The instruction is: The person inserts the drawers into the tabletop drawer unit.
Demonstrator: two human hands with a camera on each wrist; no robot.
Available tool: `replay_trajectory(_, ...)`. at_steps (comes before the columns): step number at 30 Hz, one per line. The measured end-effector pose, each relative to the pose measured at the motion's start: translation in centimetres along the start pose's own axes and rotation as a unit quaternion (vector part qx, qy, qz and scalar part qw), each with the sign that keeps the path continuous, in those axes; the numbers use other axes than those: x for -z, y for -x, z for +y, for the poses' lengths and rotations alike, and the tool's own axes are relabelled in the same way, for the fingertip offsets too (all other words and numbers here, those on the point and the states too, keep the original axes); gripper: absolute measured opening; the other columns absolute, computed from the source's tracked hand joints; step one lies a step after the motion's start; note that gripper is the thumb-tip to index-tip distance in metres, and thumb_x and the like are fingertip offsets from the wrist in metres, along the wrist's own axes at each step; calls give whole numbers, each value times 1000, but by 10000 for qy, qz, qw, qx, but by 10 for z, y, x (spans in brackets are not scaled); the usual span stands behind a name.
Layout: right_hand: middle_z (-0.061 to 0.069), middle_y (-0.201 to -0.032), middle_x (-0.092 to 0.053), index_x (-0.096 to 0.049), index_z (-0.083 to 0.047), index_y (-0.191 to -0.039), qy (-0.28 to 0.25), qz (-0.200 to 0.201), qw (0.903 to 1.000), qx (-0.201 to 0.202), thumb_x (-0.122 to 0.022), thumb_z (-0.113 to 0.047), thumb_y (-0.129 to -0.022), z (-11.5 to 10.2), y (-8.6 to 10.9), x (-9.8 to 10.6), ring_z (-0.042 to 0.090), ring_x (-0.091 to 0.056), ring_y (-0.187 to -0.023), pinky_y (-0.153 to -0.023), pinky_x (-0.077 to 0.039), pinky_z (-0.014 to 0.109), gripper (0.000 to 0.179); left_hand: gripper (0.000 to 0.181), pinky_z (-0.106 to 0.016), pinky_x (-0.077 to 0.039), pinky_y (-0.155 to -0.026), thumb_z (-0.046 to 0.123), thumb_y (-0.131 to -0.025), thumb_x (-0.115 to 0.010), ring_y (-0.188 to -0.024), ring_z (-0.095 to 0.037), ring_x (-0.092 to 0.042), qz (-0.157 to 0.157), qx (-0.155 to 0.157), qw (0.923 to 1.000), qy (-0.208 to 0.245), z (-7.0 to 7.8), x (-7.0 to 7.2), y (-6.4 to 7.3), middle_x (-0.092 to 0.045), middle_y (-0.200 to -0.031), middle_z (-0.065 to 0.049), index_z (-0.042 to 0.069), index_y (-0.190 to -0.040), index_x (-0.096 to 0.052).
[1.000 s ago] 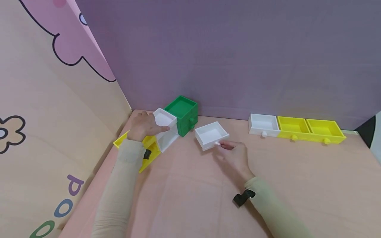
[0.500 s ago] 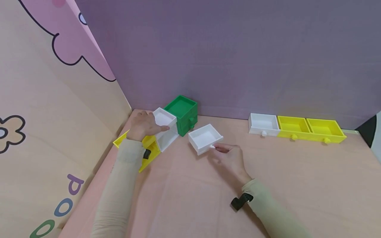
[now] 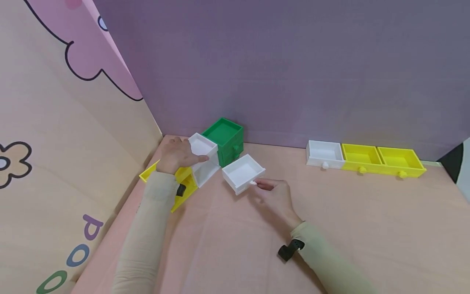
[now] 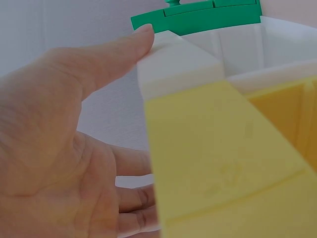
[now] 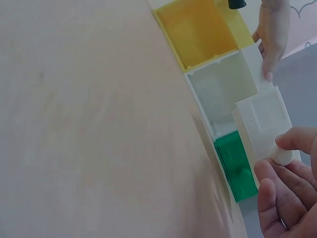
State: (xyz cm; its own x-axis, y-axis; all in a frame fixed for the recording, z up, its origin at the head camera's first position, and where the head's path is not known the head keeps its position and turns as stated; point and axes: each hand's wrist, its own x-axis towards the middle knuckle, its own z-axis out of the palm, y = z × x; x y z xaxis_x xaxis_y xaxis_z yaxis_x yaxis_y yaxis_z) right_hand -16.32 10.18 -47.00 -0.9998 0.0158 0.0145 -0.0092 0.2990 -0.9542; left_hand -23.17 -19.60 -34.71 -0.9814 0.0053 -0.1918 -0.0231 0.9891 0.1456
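Observation:
In the head view my right hand (image 3: 276, 200) pinches the round knob of a small white drawer (image 3: 243, 173). The drawer is held tilted in front of the white open-fronted cabinet cell (image 3: 205, 171). Seen from the right wrist, its front (image 5: 267, 121) overlaps that cell and the knob (image 5: 282, 155) sits between thumb and fingers. My left hand (image 3: 178, 155) rests spread on the joined cabinet, the thumb stretched over the white top. In the left wrist view the thumb touches the white edge (image 4: 181, 69), while the fingertips are hidden behind the yellow cell (image 4: 213, 158).
A green cell (image 3: 224, 132) with its knobbed drawer front stands at the cabinet's back end. Along the rear wall lie one white drawer (image 3: 325, 152) and two yellow drawers, the nearer yellow one (image 3: 361, 155) beside the white. A printed side wall (image 3: 73, 143) borders the pink table cloth (image 3: 235, 245).
My right hand has carried the white drawer leftward and slightly nearer to me, close to the white cell. The left hand has stayed in place on the cabinet.

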Motion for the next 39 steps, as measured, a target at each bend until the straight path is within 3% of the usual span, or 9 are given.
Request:
replay_trajectory(7,13,-114,-81,-84,-8,-114,-160,-234,9995,114,-85,-15,-91,-4,5,-12,19,-78,-96,-70,-61,22,25,77,-31,-47,-74,67,-92,-66,-100,-30,-56,39,61,10000,14,1,-1,1,-59,-102,-14,1,-131,-57)
replay_trajectory(11,13,-114,-81,-84,-8,-113,-265,-323,9991,107,-85,-15,-90,-4,6,-19,18,-77,-92,-66,-61,25,24,75,-30,-48,-74,66,-91,-67,-99,-29,-56,59,77,9999,89,1,-1,1,-59,-101,-13,2,-129,-58)
replay_trajectory(18,12,-108,-82,-85,-9,-110,-114,-430,9990,41,-87,-16,-89,-5,6,-32,16,-76,-80,-63,-60,24,22,79,-39,-50,-85,70,-93,-63,-104,-33,-55,54,-7,9998,-209,1,0,1,-60,-102,-15,-1,-128,-59)
replay_trajectory(27,15,-106,-82,-84,-6,-111,-63,-618,9981,45,-85,-15,-89,-5,2,-43,14,-77,-77,-62,-58,21,24,78,-37,-49,-81,70,-92,-63,-101,-32,-56,93,2,9999,-104,1,0,1,-60,-98,-14,0,-127,-61)
replay_trajectory(39,14,-103,-83,-84,-5,-112,122,-804,9966,91,-85,-18,-90,-1,-13,-52,15,-76,-71,-62,-56,20,25,84,-45,-54,-97,70,-92,-63,-110,-35,-56,77,-27,9999,-148,0,0,0,-65,-117,-20,-2,-137,-59)
